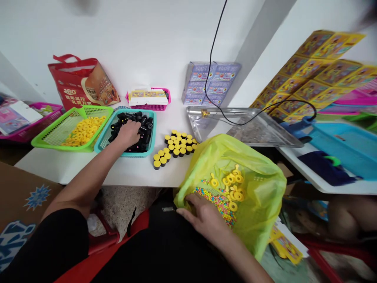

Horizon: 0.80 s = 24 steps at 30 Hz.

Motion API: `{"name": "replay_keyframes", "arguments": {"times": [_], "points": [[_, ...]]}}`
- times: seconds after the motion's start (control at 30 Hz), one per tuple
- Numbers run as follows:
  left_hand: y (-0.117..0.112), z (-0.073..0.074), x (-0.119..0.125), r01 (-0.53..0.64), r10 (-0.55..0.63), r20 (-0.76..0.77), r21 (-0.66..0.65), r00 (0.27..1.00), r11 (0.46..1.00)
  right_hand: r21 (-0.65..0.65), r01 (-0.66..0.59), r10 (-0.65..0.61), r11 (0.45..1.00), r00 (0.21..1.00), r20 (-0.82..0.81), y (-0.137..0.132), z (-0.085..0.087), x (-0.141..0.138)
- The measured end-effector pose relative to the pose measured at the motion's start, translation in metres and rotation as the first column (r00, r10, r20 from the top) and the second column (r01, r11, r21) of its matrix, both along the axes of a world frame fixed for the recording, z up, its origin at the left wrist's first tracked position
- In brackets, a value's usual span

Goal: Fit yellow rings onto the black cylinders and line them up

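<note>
My left hand (129,134) reaches into a teal basket (151,147) heaped with small black cylinders (123,118). Its fingers curl down over them, and what they hold is hidden. At the near edge of a yellow plastic bag (256,173) lining a container on my lap, my right hand (204,216) grips the rim, fingers inside and thumb outside. Inside the bag lie small multicoloured balls (216,202) and several yellow ring-shaped pieces (232,184). Between the baskets, black cylinders with yellow tops (176,145) stand grouped on the white table (141,173).
A green basket (41,137) of yellow rings stands left, before a red bag (70,84). At the back are a pink basket (153,107), purple boxes (210,82) and a metal tray (265,133) under a black cable (210,63). Yellow boxes (312,74) are stacked right.
</note>
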<state>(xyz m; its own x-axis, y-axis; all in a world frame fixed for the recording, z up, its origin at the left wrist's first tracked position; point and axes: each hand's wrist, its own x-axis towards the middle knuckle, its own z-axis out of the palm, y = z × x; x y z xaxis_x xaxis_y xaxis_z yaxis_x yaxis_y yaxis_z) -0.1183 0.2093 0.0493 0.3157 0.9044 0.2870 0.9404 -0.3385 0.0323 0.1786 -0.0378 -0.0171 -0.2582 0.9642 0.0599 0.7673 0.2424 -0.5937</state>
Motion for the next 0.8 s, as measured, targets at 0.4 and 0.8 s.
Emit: {"name": "replay_keyframes", "arguments": {"times": [0.4, 0.8], "points": [[-0.193, -0.038, 0.182, 0.801, 0.386, 0.922, -0.248, 0.022, 0.545, 0.088, 0.331, -0.223, 0.939, 0.786, -0.577, -0.014, 0.023, 0.043], [-0.196, -0.050, 0.183, 0.719, 0.340, 0.923, -0.360, 0.181, 0.594, 0.012, 0.539, -0.495, 0.842, 0.782, -0.379, -0.023, -0.012, 0.073]]}}
